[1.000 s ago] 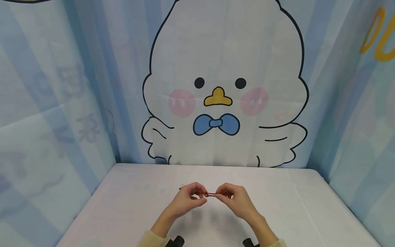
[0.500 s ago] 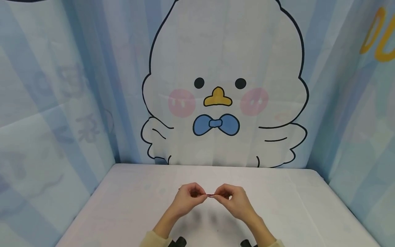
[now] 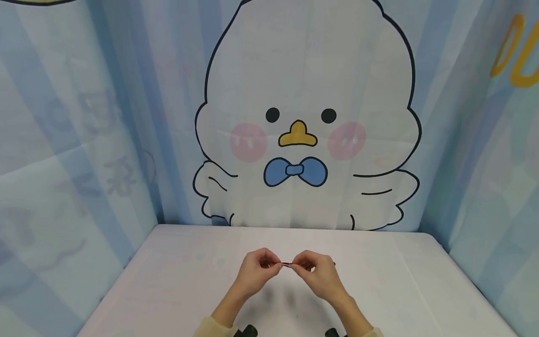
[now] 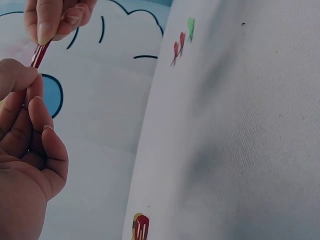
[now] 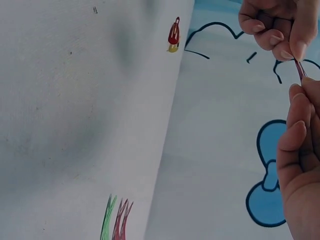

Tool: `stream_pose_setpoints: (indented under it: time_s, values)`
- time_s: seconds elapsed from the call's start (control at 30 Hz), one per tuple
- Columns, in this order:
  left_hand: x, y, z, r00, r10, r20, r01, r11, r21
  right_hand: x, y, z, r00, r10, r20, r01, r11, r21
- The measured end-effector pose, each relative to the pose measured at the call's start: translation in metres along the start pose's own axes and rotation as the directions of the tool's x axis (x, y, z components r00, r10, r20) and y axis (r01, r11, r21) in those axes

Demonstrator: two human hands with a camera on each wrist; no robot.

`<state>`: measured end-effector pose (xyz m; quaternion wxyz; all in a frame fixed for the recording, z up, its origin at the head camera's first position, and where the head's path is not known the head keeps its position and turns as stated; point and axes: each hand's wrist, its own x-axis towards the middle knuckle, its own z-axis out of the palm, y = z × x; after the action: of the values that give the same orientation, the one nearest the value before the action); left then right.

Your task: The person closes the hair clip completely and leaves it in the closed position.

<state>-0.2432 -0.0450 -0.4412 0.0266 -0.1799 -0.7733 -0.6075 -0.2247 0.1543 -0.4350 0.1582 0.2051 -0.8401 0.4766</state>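
Observation:
Both hands meet above the table, pinching a slim red snap hair clip [image 3: 287, 264] by its opposite ends. My left hand [image 3: 258, 272] grips the left end between thumb and forefinger, and my right hand [image 3: 320, 275] has the right end the same way. In the left wrist view, a short red stretch of the clip [image 4: 39, 54] with a pale slit shows between the fingertips; the ends are hidden under them. Fingers of the left hand [image 4: 30, 145] curl loosely below its pinch. The right wrist view shows the clip [image 5: 300, 70] edge-on near the right hand [image 5: 302, 155].
On the white table [image 3: 379, 281], a red hair clip [image 4: 142, 226] overlaps a yellow one [image 5: 173, 48] on the left side. To the right lie a slim green piece [image 5: 107, 220] and red ones [image 5: 121, 220]. A curtain with a printed chick [image 3: 303, 84] rises behind the table.
The hands have drawn very slightly closer together. The clip showed two separated strips between the fingers earlier; now it looks narrower.

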Motion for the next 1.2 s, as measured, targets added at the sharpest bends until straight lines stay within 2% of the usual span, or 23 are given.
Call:
stream_pose_setpoints:
  time_s: [0.13,0.37,0.63,0.83,1.03,1.2]
  values:
    - [-0.006,0.015,0.001,1.000,0.028,-0.011,-0.028,1.000,-0.002,-0.001,0.000,0.000,1.000,0.014,-0.006,-0.014,1.000,-0.001]
    - [0.004,-0.009,0.009,0.998,0.043,-0.041,-0.042,0.999,0.013,0.002,0.003,-0.002,0.999,0.000,-0.043,0.000,1.000,-0.017]
    - [0.001,-0.010,0.010,0.998,0.039,-0.044,-0.040,0.999,-0.019,0.000,0.006,-0.001,0.998,0.015,-0.067,-0.015,1.000,-0.005]
    - [0.000,-0.012,0.012,0.998,0.038,-0.043,-0.038,0.999,-0.005,-0.001,0.010,-0.001,0.997,-0.047,-0.064,0.046,0.999,-0.007]
    - [0.002,-0.011,0.013,0.999,0.034,-0.033,-0.034,0.999,-0.025,-0.002,0.014,0.000,0.991,-0.100,-0.086,0.098,0.995,-0.032]
    - [0.003,-0.015,0.012,0.998,0.059,-0.002,-0.059,0.998,-0.030,-0.002,0.017,0.000,0.981,-0.162,-0.104,0.158,0.986,-0.052]
